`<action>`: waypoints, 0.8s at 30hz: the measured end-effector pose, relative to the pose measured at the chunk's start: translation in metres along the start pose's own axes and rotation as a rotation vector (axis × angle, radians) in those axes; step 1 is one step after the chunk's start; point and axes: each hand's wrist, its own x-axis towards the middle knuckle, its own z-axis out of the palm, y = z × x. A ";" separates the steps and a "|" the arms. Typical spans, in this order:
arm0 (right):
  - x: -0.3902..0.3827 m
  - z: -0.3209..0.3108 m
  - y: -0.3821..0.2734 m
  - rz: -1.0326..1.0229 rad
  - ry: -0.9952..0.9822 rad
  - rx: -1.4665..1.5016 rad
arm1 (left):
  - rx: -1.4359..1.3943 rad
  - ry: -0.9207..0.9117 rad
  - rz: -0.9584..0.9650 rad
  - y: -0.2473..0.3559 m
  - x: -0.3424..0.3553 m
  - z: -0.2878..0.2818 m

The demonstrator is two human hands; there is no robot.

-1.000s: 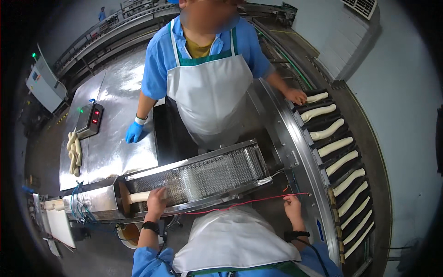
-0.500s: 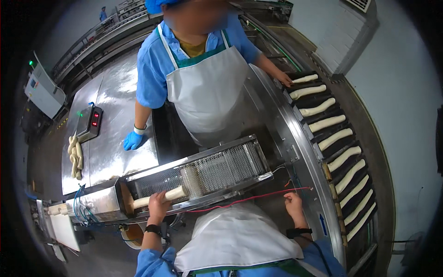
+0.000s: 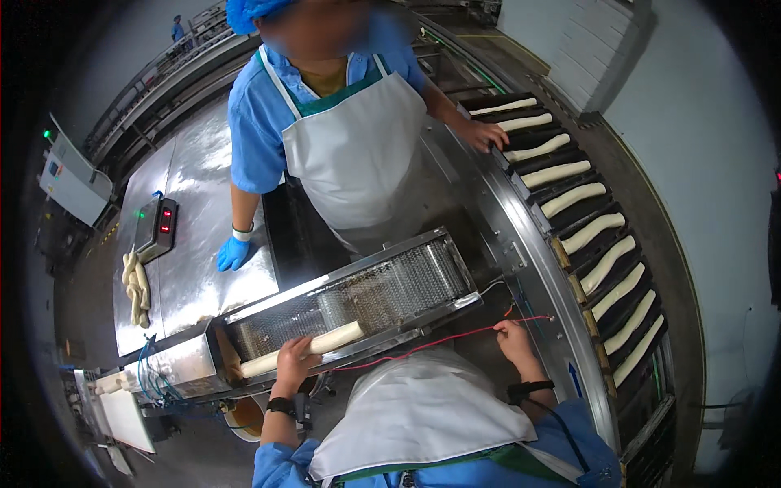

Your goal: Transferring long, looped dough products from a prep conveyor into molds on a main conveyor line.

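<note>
My left hand [image 3: 294,363] curls its fingers over a long pale dough roll [image 3: 338,336] on a wire-mesh conveyor [image 3: 382,289]. The roll's rear end sits at the mouth of a metal housing [image 3: 181,362]. Beside the curved metal rail on the right, my right hand [image 3: 517,346] is raised with its fingers bent together. No thing shows in it. Its fingertips are close to a red cord [image 3: 423,350]; whether they touch it I cannot tell.
Across the conveyor stands a co-worker [image 3: 358,154], a gloved hand [image 3: 233,254] on the steel table [image 3: 195,203], the other at dark troughs holding dough strips [image 3: 582,203]. Dough pieces [image 3: 136,289] lie by a small device with red digits [image 3: 157,228]. A bucket [image 3: 244,419] stands below.
The dough roll reaches farther right along the mesh, and my left hand has shifted right with it. My right hand has risen nearer the red cord. The co-worker's bare hand has moved nearer.
</note>
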 end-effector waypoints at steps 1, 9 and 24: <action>0.000 -0.003 0.001 -0.017 0.013 0.012 | 0.009 0.026 -0.040 -0.008 -0.005 -0.004; -0.009 -0.007 0.014 0.034 0.035 -0.014 | 0.032 -0.067 -0.206 -0.027 -0.009 -0.029; 0.003 -0.017 -0.010 0.099 -0.067 0.104 | -0.271 -0.420 -0.167 -0.001 0.066 -0.003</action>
